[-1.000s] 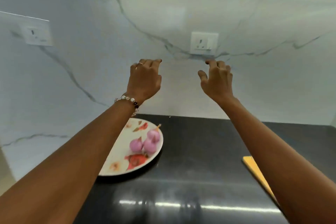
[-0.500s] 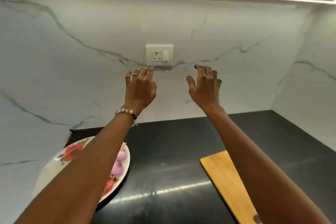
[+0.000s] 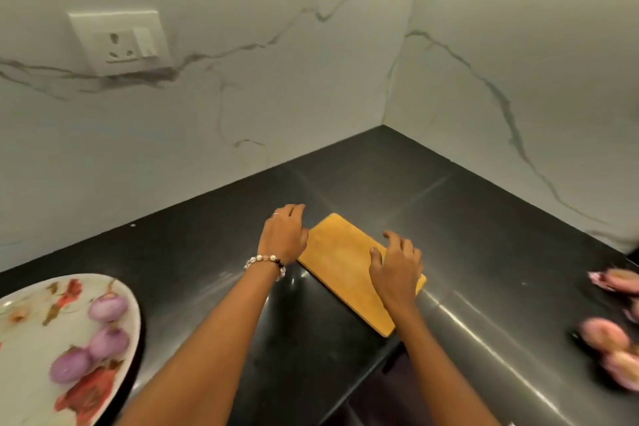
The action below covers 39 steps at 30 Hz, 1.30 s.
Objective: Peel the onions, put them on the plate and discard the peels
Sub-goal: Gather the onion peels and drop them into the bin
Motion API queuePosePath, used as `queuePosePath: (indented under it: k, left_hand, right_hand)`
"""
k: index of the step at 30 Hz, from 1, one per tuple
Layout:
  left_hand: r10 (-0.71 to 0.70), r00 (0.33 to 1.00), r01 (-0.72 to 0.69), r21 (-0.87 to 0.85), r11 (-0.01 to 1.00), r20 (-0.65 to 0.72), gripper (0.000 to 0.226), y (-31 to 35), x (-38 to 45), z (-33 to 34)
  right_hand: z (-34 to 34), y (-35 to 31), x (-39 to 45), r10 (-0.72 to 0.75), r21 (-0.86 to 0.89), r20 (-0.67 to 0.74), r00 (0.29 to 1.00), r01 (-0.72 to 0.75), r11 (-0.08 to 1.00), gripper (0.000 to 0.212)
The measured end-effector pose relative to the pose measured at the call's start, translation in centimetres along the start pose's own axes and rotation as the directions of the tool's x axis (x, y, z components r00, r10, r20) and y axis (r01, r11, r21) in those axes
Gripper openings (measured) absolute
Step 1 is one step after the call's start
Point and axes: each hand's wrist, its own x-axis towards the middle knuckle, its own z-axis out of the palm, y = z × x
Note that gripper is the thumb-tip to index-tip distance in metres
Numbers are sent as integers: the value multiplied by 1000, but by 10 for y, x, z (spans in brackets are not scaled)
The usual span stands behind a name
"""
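Onions [image 3: 103, 335], three peeled, lie on the plate [image 3: 31, 384] well left of my left grip [image 3: 284, 234]; unpeeled ones [image 3: 608, 342] wait far right. My hands have dropped from the wall; both grips, right [image 3: 397, 264] included, hang loosely curled, empty, over the board [image 3: 342, 263] on the worktop [image 3: 484, 235].

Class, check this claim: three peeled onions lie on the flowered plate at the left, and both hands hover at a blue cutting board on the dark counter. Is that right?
One detail is wrong: the cutting board is yellow, not blue. The head view shows it. The rest stands: three peeled onions on the flowered plate, left hand and right hand at the board on the dark counter.
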Motion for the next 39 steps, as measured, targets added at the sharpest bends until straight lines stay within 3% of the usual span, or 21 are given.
queuePosePath:
  k: [4, 7, 16, 23, 28, 35, 39]
  left_hand:
    - [-73, 985, 68, 41, 997, 158, 56, 13, 5, 38]
    - [-166, 962, 156, 66, 986, 215, 58, 17, 6, 55]
    - [-394, 910, 406, -95, 909, 129, 49, 18, -5, 60]
    - [-659, 751, 645, -266, 717, 45, 49, -23, -54, 24]
    - [-796, 606, 766, -267, 584, -2, 43, -51, -124, -10]
    - [-894, 447, 844, -331, 423, -3, 41, -56, -229, -29]
    - [-918, 396, 889, -250, 383, 4, 49, -64, -259, -22]
  right_hand:
    - [-2, 39, -21, 259, -107, 3, 966, -257, 961, 44]
    - [2, 53, -29, 391, -83, 51, 919, -386, 919, 49]
    - [18, 47, -11, 400, 127, 210, 892, -431, 893, 55]
    - [31, 16, -7, 270, 146, 289, 919, -321, 936, 50]
    - [53, -17, -17, 57, 151, 398, 916, -126, 980, 50]
    - [80, -52, -41, -282, 255, 497, 820, 173, 951, 44]
    - [88, -56, -56, -359, 274, 528, 769, 246, 930, 41]
